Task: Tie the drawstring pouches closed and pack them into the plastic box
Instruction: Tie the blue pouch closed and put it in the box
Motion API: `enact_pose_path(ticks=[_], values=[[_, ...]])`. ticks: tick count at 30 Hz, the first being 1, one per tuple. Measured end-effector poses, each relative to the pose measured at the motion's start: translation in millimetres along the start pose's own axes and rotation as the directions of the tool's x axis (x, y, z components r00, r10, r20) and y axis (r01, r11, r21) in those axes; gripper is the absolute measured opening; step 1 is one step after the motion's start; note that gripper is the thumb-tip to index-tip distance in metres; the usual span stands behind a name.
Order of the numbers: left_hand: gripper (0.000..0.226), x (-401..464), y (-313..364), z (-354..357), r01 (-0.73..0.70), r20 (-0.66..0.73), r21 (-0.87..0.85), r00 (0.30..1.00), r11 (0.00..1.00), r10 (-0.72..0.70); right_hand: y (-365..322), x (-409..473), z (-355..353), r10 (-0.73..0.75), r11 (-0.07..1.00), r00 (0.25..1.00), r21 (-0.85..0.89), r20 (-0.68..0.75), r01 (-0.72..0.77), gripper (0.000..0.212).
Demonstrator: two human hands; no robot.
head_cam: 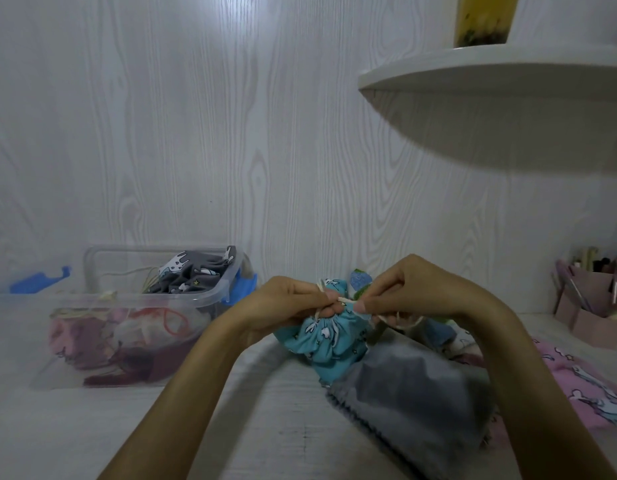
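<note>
head view: your left hand (293,299) and right hand (400,292) each pinch the cord (345,299) above the teal pouch (324,337); pull evenly, snugging the knot against its gathered neck.

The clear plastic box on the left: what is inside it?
The plastic box holds a grey patterned pouch on top, with pink and dark red fabric below. The frosted wall blurs what lies deeper.

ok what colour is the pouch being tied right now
Turquoise blue with a small white print; the pouch shows best in the head view, its cream drawstring pinched by both hands.
</note>
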State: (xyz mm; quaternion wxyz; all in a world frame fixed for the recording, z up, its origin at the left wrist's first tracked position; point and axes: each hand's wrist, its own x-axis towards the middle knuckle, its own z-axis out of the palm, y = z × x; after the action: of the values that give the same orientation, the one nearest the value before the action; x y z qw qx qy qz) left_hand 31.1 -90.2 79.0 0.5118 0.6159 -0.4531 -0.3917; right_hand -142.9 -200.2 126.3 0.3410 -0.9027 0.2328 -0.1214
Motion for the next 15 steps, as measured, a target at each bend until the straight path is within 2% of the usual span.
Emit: enact_pose_path(ticks=[3,5,8,11,15], values=[[0.026,0,0,1,-0.004,-0.011,-0.089,1.000,0.996,0.003,-4,-3,4,-0.048,0.998,0.983,-0.030,0.176,0.055,0.014],[0.024,0,0,1,-0.023,-0.029,-0.100,0.999,0.995,0.021,-1,2,7,-0.055,0.998,0.989,-0.035,0.138,0.061,0.015],[0.023,-2,1,-2,-0.063,-0.059,-0.086,0.997,0.994,0.058,4,13,11,-0.076,0.997,0.996,0.013,-0.041,0.077,0.006],[0.018,-4,3,0,-0.104,-0.075,-0.046,0.992,0.994,0.100,7,19,19,-0.167,0.986,0.986,0.005,-0.012,0.167,0.014],[0.021,-5,5,-1,-0.127,-0.098,0.062,0.986,0.990,0.133,9,23,30,-0.204,0.978,0.979,0.033,-0.003,0.204,0.018]])
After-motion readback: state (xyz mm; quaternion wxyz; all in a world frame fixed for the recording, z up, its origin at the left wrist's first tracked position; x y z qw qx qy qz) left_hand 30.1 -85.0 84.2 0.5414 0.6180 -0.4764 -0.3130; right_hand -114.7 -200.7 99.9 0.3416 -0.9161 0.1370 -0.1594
